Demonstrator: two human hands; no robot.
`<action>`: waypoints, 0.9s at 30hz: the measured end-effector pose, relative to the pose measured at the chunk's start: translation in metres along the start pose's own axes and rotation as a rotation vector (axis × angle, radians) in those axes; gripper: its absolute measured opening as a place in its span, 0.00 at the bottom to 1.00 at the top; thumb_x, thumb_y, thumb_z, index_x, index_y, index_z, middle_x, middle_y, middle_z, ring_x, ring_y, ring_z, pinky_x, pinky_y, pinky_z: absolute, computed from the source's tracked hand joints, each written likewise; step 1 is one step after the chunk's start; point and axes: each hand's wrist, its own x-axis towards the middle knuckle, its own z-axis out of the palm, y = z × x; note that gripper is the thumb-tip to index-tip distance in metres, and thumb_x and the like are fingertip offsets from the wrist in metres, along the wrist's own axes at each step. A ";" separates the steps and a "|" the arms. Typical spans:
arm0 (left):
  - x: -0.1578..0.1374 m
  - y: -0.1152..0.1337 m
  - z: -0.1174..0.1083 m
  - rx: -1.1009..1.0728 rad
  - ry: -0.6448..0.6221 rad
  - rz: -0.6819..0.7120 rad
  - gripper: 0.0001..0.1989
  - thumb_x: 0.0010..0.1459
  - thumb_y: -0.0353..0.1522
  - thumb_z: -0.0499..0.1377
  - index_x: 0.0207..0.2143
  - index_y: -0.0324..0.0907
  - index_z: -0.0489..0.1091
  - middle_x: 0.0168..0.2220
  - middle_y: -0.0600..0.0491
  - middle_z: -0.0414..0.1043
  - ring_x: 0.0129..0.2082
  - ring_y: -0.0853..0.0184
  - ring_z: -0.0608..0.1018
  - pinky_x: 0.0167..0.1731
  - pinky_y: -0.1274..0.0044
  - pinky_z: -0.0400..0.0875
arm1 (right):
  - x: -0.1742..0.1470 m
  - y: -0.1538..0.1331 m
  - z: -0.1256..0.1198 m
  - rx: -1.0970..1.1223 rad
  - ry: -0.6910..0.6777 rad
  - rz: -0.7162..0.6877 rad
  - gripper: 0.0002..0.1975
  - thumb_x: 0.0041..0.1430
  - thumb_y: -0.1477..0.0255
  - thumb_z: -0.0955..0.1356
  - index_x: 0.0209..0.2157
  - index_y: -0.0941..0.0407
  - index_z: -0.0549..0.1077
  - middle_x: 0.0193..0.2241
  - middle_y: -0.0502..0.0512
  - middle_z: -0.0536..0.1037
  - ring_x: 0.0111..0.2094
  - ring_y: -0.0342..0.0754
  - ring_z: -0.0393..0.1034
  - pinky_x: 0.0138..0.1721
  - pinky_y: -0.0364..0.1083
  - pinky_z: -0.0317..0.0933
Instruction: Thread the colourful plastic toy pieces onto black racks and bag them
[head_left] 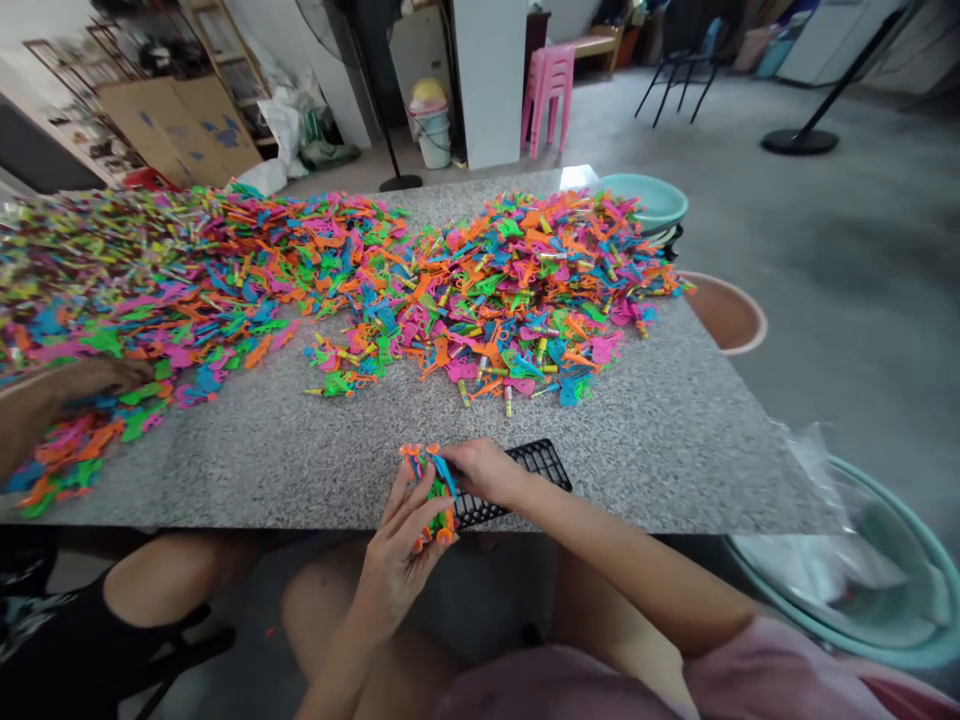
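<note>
My left hand [403,528] is wrapped round a bundle of small plastic toys [436,515] in orange, green, blue and pink, just at the table's front edge. Orange round ends stick out at the bundle's top and bottom. My right hand [486,470] comes in from the right, its fingers pinched together at a blue plastic toy [445,474] on the bundle's right side. Its fingertips are partly hidden. Under my right wrist lies a black plastic grid tray [551,462], partly covered by the hand and the bundle.
A big heap of colourful small toys [517,290] spreads over the speckled table [645,460]. Another person's hand [112,378] reaches into the heap at left. Beyond the right edge are a turquoise basin [649,200], a pinkish basin [750,315] and a green basket [934,600] with clear plastic.
</note>
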 end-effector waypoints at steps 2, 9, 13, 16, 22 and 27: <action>0.003 -0.003 0.002 0.032 0.028 0.058 0.12 0.65 0.33 0.58 0.50 0.43 0.69 0.60 0.45 0.68 0.69 0.56 0.52 0.60 0.63 0.65 | 0.005 -0.001 0.000 0.001 -0.014 0.007 0.08 0.56 0.80 0.67 0.37 0.58 0.75 0.30 0.55 0.79 0.33 0.48 0.73 0.31 0.41 0.54; 0.015 -0.015 0.002 0.087 -0.007 0.167 0.13 0.64 0.35 0.59 0.51 0.43 0.68 0.53 0.46 0.75 0.68 0.56 0.56 0.57 0.61 0.70 | 0.000 0.002 -0.004 -0.077 0.059 0.034 0.16 0.55 0.80 0.69 0.46 0.56 0.72 0.40 0.57 0.79 0.44 0.50 0.73 0.39 0.43 0.61; 0.013 -0.012 0.003 0.064 -0.002 0.131 0.12 0.65 0.34 0.57 0.50 0.44 0.67 0.56 0.46 0.73 0.69 0.56 0.53 0.56 0.59 0.70 | -0.008 0.033 -0.018 -0.155 0.406 0.518 0.17 0.60 0.71 0.69 0.51 0.57 0.68 0.49 0.64 0.75 0.49 0.53 0.72 0.45 0.46 0.63; 0.011 -0.011 0.001 0.028 -0.023 0.096 0.11 0.65 0.34 0.57 0.49 0.44 0.68 0.57 0.46 0.72 0.69 0.55 0.52 0.57 0.58 0.68 | -0.009 0.052 -0.032 -0.116 0.443 0.767 0.16 0.57 0.73 0.71 0.47 0.59 0.69 0.44 0.65 0.77 0.44 0.54 0.74 0.41 0.46 0.64; 0.010 -0.010 0.003 -0.014 -0.034 0.050 0.12 0.65 0.35 0.57 0.50 0.44 0.68 0.58 0.46 0.71 0.69 0.57 0.52 0.59 0.60 0.66 | -0.018 0.047 -0.043 0.661 0.263 0.760 0.04 0.52 0.76 0.71 0.29 0.58 0.72 0.17 0.47 0.70 0.19 0.41 0.63 0.19 0.38 0.54; 0.010 -0.010 0.005 -0.034 -0.047 0.008 0.13 0.65 0.36 0.57 0.50 0.44 0.69 0.58 0.45 0.70 0.69 0.56 0.53 0.60 0.60 0.64 | -0.019 0.029 -0.036 1.432 0.236 0.605 0.02 0.51 0.76 0.70 0.28 0.60 0.72 0.20 0.48 0.73 0.16 0.34 0.56 0.14 0.34 0.49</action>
